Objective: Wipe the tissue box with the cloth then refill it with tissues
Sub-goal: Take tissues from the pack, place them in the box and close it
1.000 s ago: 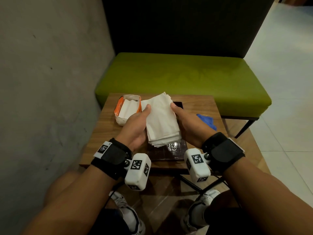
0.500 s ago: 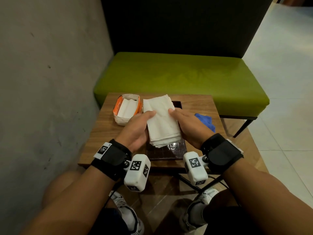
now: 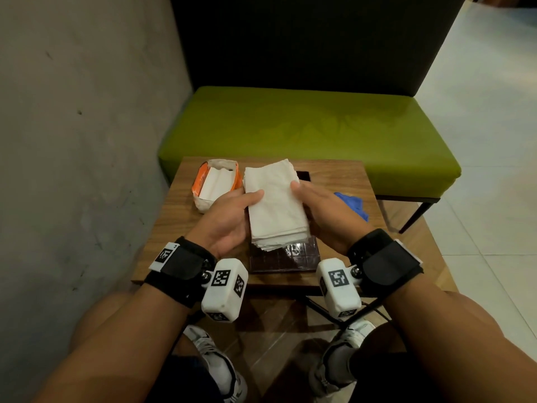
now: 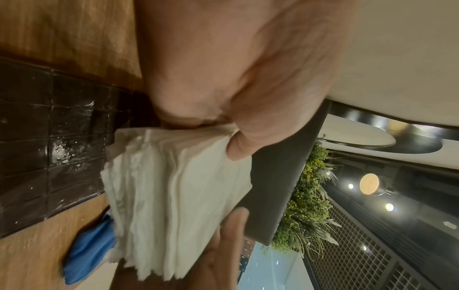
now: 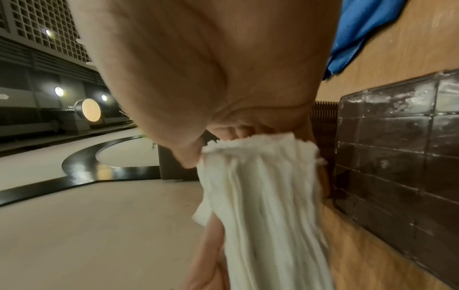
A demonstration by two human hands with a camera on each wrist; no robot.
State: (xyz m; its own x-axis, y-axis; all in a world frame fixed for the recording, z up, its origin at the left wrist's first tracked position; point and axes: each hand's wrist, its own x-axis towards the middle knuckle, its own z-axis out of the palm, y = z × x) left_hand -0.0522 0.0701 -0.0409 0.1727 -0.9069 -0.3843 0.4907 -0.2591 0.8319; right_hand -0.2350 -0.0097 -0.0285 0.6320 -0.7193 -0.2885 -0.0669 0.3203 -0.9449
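A thick stack of white tissues (image 3: 274, 205) (image 4: 174, 200) (image 5: 268, 215) is held between both hands just above the dark tiled tissue box (image 3: 283, 257). My left hand (image 3: 232, 216) grips its left edge, thumb on top. My right hand (image 3: 322, 210) grips the right edge in the same way. The box's dark glossy lid (image 4: 49, 149) (image 5: 402, 157) shows below the stack near the table's front edge. Its far end (image 3: 303, 175) peeks out beyond the tissues. A blue cloth (image 3: 353, 205) (image 4: 87, 251) (image 5: 365, 29) lies on the table to the right.
An opened orange and white tissue pack (image 3: 216, 187) lies at the table's back left. The small wooden table (image 3: 180, 225) stands against a green bench (image 3: 305, 123). A grey wall (image 3: 72, 141) runs along the left; tiled floor lies to the right.
Both hands have lowered the tissue stack a little toward the box, and the thumbs have slid further in over its top.
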